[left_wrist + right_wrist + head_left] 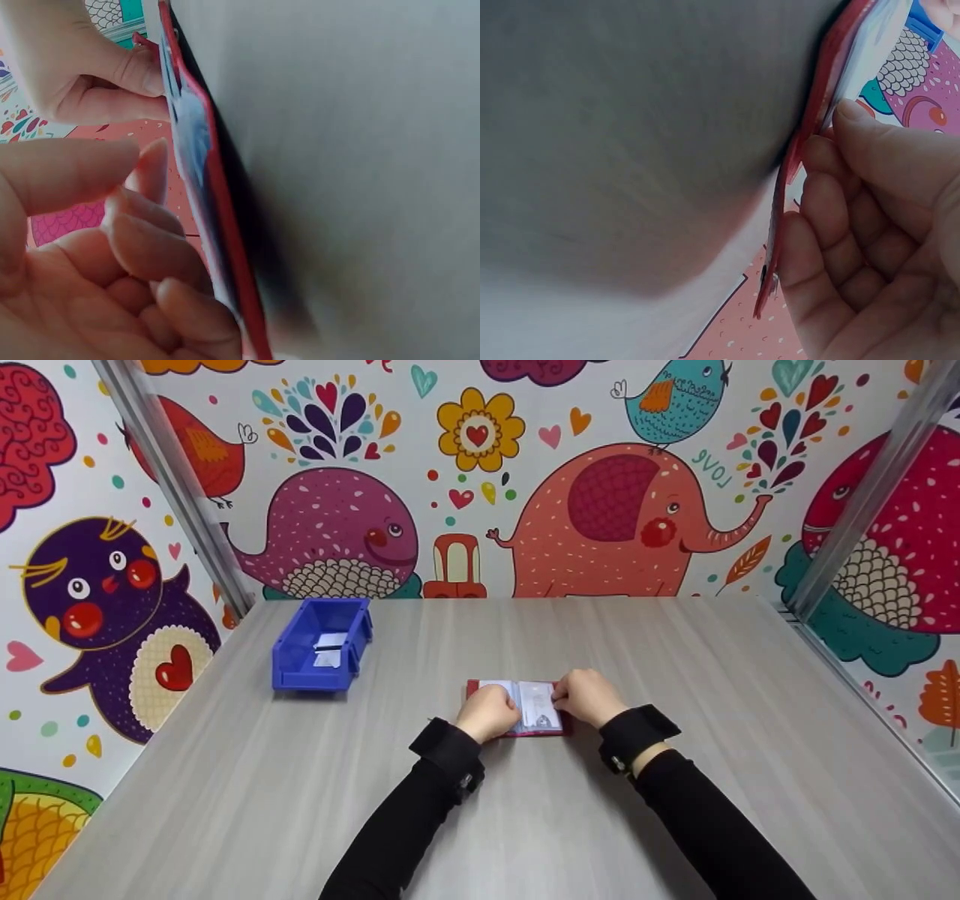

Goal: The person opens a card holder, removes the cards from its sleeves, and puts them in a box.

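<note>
A red-covered card holder (537,711) lies spread on the table, its pale inner pages facing up. In the left wrist view the holder (225,217) is seen edge-on, with a dark shadow under its red cover. My left hand (489,712) is on its left half. The fingers of that hand (105,262) are curled against the pages, with nothing visible between thumb and fingertips. My right hand (591,697) pinches the right-hand edge. Seen from the right wrist, the thumb of this hand (885,202) presses by the page edge, and other fingers touch a red flap (776,232).
To the left, toward the back of the table (420,810), stands a blue bin (311,679) with white card-like pieces and a dark strip inside. A cartoon-printed wall (465,502) rises behind the table, with metal posts at both corners.
</note>
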Available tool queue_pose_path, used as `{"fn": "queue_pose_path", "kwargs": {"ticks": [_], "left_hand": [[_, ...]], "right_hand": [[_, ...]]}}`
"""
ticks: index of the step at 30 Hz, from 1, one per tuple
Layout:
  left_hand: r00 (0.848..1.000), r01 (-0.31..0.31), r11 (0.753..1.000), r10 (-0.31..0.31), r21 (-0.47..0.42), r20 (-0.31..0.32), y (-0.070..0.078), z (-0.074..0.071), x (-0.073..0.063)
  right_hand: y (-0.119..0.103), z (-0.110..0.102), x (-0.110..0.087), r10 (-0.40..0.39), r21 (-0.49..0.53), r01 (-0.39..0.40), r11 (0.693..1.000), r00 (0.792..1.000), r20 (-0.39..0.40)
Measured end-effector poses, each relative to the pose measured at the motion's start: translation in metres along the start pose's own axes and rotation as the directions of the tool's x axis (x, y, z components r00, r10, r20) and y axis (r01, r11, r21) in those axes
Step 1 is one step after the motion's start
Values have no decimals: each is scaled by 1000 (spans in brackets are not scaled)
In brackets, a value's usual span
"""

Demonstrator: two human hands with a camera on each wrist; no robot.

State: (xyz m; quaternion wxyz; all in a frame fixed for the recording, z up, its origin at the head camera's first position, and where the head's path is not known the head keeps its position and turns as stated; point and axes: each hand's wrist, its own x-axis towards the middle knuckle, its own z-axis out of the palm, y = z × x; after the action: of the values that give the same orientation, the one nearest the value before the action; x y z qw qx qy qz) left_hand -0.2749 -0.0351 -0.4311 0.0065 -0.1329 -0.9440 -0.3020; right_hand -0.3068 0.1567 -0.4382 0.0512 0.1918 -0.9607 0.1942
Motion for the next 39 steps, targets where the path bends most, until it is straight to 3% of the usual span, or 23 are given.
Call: {"fn": "queue_pose_path", "kwargs": {"ticks": [18, 29, 39], "left_hand": [[996, 79, 997, -80, 16, 43, 3, 4, 1], [994, 82, 996, -85, 47, 67, 5, 6, 4], [987, 128, 987, -136, 92, 89, 9, 6, 7]], "right_hand": [[2, 0, -1, -25, 13, 25, 1000, 1000, -10], [3, 1, -1, -51, -4, 51, 999, 999, -19], [0, -1, -1, -24, -4, 24, 1000, 1000, -16]]}}
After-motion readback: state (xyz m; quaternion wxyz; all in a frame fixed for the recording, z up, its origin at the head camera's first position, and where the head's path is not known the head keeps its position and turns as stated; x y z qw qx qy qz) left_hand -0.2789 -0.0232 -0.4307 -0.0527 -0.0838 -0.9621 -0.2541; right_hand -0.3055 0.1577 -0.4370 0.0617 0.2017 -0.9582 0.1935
